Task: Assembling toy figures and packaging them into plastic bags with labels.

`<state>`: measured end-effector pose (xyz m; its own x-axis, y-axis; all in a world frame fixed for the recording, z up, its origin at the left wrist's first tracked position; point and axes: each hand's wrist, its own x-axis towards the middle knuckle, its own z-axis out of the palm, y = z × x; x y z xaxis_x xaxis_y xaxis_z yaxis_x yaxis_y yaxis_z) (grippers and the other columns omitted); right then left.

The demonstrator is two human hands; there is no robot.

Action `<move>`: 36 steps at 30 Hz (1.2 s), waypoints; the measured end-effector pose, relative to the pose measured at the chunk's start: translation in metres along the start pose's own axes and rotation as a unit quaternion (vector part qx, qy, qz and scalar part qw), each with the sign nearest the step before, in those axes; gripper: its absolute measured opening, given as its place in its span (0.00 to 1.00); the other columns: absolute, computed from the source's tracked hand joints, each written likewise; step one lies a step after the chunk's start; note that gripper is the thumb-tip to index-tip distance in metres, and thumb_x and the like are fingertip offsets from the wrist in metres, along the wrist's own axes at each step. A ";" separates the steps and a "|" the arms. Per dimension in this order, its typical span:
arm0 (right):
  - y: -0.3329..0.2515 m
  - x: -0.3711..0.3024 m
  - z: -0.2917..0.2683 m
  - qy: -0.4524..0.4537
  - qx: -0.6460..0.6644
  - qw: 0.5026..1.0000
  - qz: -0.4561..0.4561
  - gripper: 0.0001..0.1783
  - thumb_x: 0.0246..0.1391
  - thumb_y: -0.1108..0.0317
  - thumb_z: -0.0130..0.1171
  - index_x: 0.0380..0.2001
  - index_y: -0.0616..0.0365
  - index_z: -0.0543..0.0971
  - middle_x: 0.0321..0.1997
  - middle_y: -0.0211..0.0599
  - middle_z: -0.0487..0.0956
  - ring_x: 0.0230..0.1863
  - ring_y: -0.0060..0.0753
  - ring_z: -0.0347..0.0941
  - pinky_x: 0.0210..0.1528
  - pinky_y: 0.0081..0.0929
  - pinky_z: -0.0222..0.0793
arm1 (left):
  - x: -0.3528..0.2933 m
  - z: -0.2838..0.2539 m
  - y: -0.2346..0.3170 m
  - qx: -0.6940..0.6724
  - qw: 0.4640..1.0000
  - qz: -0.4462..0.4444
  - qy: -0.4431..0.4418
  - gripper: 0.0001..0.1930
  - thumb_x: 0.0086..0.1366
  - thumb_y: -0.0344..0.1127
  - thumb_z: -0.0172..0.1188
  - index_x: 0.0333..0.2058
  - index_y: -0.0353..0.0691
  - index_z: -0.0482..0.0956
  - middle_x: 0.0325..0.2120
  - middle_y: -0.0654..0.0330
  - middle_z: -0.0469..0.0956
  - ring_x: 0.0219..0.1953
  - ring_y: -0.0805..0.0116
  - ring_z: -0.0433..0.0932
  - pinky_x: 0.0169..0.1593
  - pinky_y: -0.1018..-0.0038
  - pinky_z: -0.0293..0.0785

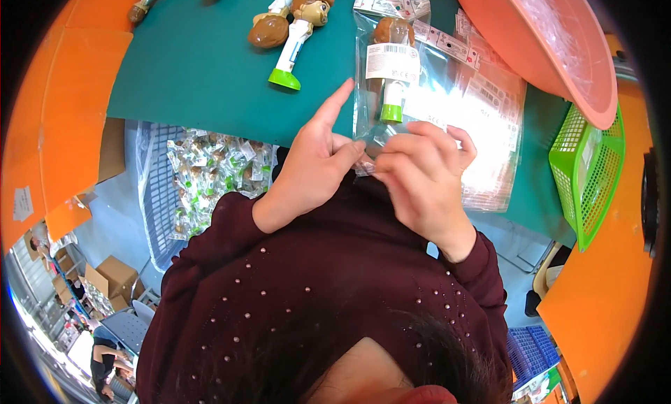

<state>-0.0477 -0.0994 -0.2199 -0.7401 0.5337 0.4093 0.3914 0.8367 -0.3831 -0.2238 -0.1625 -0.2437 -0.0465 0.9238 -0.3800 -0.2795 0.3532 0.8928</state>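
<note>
A clear plastic bag (363, 96) with a printed header lies on the green table in front of me. Inside it is a small toy figure (393, 32) with brown hair and a green base, partly covered by a white label (393, 61). My left hand (311, 159) pinches the bag's near end between thumb and curled fingers, its index finger stretched out along the bag's left side. On the right, my right hand (426, 177) has its fingers closed on the same near end. The fingertips partly hide the bag's edge there.
Loose toy figures (293, 44) lie at the table's far left. Flat clear bags (489, 124) are stacked at right, below a pink basin (559, 47). A green basket (590, 173) stands at the right edge. A blue crate (157, 194) of bagged figures sits below the table, left.
</note>
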 end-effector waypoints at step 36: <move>0.147 0.042 -0.169 0.446 0.016 0.882 0.149 0.07 0.60 0.72 0.57 0.35 0.65 0.79 0.34 0.38 0.82 0.37 0.27 0.76 0.45 0.22 0.69 | 0.000 0.006 0.016 0.040 0.999 0.007 -0.013 0.38 0.65 0.22 0.48 0.69 0.34 0.39 0.24 0.56 0.82 0.30 0.76 0.80 0.41 0.80 0.72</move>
<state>0.0712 0.0670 -0.1192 0.1240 0.6255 0.7703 0.4698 0.6468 -0.6008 -0.2227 -0.1557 -0.2279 -0.0256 0.9320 -0.3616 -0.2016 0.3495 0.9150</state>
